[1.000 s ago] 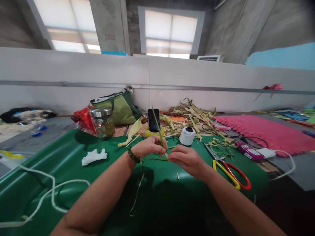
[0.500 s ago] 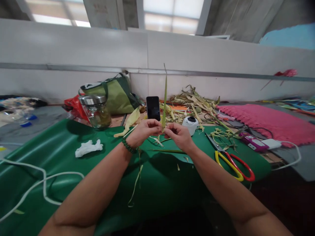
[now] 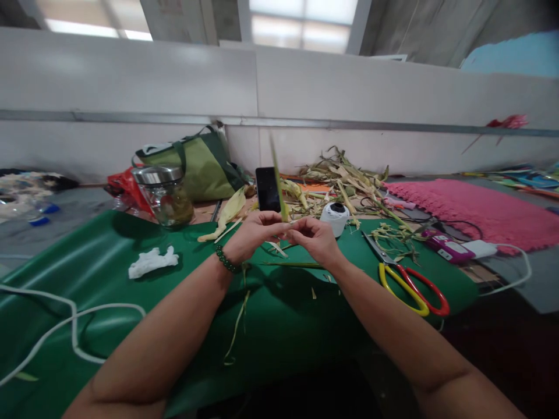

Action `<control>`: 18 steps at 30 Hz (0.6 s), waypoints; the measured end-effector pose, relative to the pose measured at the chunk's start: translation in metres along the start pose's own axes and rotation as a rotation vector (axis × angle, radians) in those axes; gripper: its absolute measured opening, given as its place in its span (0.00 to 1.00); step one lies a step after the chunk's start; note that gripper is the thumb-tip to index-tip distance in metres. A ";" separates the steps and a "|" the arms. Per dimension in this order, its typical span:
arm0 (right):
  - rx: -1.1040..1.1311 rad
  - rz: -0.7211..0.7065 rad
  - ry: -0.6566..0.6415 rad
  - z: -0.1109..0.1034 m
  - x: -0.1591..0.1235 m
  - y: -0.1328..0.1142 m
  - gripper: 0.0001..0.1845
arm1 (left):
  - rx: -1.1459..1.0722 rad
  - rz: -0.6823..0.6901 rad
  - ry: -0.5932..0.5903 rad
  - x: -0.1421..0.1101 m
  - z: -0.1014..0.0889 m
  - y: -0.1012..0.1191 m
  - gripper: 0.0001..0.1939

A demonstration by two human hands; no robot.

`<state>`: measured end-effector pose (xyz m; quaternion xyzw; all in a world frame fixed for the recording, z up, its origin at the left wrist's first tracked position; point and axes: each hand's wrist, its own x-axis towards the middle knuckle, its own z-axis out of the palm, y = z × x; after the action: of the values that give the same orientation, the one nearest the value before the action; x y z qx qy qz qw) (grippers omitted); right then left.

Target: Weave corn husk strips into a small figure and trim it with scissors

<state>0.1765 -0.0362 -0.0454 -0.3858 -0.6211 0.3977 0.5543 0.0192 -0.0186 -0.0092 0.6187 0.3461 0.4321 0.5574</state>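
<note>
1. My left hand (image 3: 255,234) is nearly closed, thumb and fingers pinching the lower end of a green leaf strip (image 3: 282,203).
2. My right hand (image 3: 318,240) meets it there, thumb and forefinger drawn together on the same end. The fingertips hide the join, so I can't tell whether anything is folded or fastened.
3. The strip stands nearly upright above my fingers, its tip blurred, in front of a dark phone (image 3: 267,189).
4. As for progress, I see one strip in hand and another narrow strip (image 3: 297,265) lying loose on the green sheet (image 3: 109,262). Small scraps (image 3: 313,293) near it suggest some trimming or tearing is done.
5. Plenty of material looks unused: the dry husk pile (image 3: 345,169) sits at the back, a pale husk (image 3: 232,208) left of the phone.
6. The white spool (image 3: 335,224) stands just beyond my right hand, and the scissors (image 3: 385,256) lie farther right; I hold neither. I can't make out a finished piece.
</note>
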 end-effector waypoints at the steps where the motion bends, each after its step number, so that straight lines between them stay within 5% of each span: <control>1: -0.018 -0.024 -0.002 0.001 0.000 -0.001 0.13 | 0.017 0.012 0.003 0.000 0.000 0.001 0.09; 5: -0.114 -0.081 0.053 -0.012 -0.003 -0.013 0.12 | 0.019 0.009 0.020 -0.001 -0.001 0.004 0.11; 10: -0.762 -0.060 0.219 -0.083 -0.052 -0.035 0.12 | -0.174 -0.073 0.074 0.001 -0.002 0.005 0.16; 12: -1.167 0.158 0.272 -0.114 -0.082 -0.034 0.12 | -0.254 -0.067 0.084 0.001 0.000 0.004 0.18; 14: -1.455 0.469 0.190 -0.134 -0.105 -0.030 0.14 | -0.300 -0.069 0.079 0.000 0.002 0.003 0.19; 18: -1.570 0.664 0.056 -0.142 -0.114 -0.025 0.19 | -0.335 -0.055 0.078 -0.002 0.007 0.000 0.18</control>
<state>0.3269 -0.1414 -0.0558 -0.8301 -0.5574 -0.0159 -0.0038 0.0251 -0.0231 -0.0098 0.4901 0.3075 0.4921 0.6505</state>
